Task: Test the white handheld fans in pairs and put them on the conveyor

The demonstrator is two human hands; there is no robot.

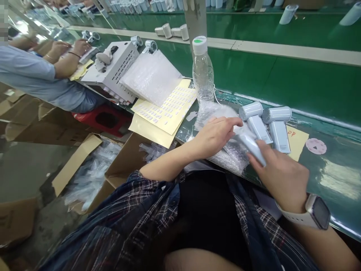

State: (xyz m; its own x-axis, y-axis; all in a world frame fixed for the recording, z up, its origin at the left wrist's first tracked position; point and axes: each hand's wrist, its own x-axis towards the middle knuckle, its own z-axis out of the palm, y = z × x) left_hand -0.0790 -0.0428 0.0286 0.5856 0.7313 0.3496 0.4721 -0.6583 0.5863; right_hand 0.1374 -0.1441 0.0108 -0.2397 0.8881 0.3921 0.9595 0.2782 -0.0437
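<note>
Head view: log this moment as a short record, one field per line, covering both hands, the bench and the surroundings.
Left hand: at a clear plastic bag; whether it grips it is unclear
Right hand: holding a pale-blue piece, blurred
Right wrist: smartwatch with pale strap
Beside the hands: two pale-blue devices, side by side
Further left: sticker sheet, partly under bubble wrap
Upright: clear bottle, white cap
Floor: open carton
Nearby: co-worker in a light-blue top

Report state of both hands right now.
Left hand: fingers partly curled at the bubble wrap; cannot tell whether it grips.
Right hand: closed, holding a pale-blue handle, slightly blurred.
</note>
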